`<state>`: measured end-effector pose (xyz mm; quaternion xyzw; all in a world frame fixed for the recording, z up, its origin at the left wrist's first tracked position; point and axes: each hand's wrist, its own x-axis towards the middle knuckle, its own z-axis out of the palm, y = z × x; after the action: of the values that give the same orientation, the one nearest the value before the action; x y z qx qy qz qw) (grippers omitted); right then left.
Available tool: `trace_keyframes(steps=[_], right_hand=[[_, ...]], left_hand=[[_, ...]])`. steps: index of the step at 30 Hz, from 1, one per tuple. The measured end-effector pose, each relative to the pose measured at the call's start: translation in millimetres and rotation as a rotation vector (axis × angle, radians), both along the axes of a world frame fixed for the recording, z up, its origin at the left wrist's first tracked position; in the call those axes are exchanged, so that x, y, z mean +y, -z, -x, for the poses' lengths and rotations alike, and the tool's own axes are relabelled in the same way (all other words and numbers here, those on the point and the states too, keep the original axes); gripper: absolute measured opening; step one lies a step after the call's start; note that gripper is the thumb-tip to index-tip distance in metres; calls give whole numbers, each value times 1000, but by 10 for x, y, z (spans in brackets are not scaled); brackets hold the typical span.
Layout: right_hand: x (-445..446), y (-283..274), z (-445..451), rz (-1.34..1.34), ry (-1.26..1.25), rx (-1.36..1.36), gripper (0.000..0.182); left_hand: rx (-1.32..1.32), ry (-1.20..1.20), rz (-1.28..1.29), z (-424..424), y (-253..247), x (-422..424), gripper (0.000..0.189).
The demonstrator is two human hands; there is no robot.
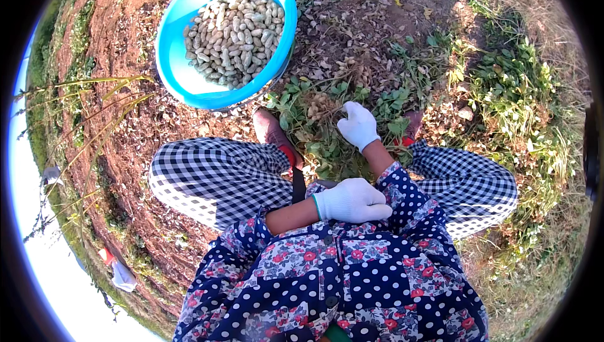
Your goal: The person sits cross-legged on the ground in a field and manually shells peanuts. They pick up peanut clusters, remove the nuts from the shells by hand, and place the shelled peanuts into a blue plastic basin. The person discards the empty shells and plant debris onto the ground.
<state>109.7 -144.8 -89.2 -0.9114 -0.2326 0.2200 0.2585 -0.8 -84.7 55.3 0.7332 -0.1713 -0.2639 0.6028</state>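
My right hand (360,125), in a white knit glove, is closed on the stem ends of a peanut plant, beside a cluster of unshelled peanuts (322,107) among roots and green leaves. Near my torso, my left hand (353,200) rests in a white glove with its fingers curled; whether it holds anything is hidden. Up and to the left stands a blue plastic basin (289,21), tilted in view, with many unshelled peanuts (233,38) in it. A further bunch of peanuts (357,74) lies on the ground just beyond the plants.
Pulled peanut plants (330,153) lie between my shoes, one (270,127) close below the basin. More green plants (509,78) cover the ground at right. Thin yellowish stems (101,130) arch in from the left. Dry leaves litter the reddish soil.
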Motion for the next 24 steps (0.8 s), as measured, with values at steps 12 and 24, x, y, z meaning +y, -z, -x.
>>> trace_keyframes(steps=[12,24], right_hand=[[-730,-1984,-955,-1218,623,85,38],[-934,-1410,-986,-1158,806,114,27]], left_hand=[[257,-43,185,-36,-83,-27,33],[996,-222,1656,-316,-962,-14,50]])
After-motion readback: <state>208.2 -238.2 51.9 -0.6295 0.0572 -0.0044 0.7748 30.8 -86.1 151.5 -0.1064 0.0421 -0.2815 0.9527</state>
